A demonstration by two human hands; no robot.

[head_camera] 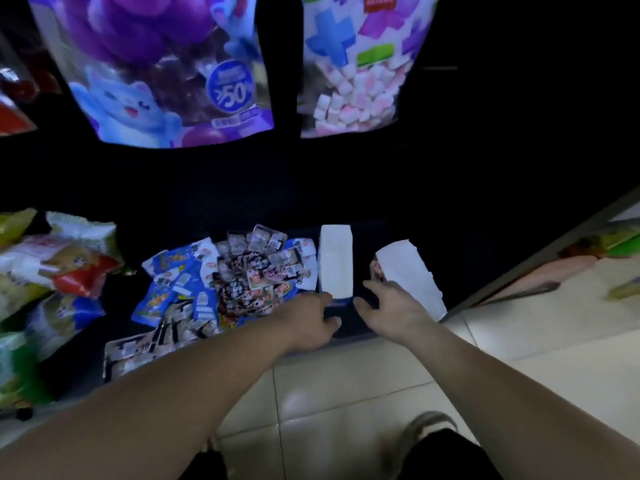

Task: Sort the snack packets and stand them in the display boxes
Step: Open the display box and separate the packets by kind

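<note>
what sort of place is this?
Probably a small shop's snack aisle: big candy bags hang above, and a heap of small snack packets lies on a low dark shelf beside white display boxes.

top left: purple bag (152, 64) with blue cartoon cat, hanging | beside it: bag of pink-and-white marshmallows (360, 74), hanging | far left: heap of large bags (59, 271) | below: pale tiled floor (346, 375) | bottom: shoe (429, 427)

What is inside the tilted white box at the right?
One reddish packet shows at the left edge of the white box; its white panel covers the rest, so more packets cannot be confirmed.
</note>
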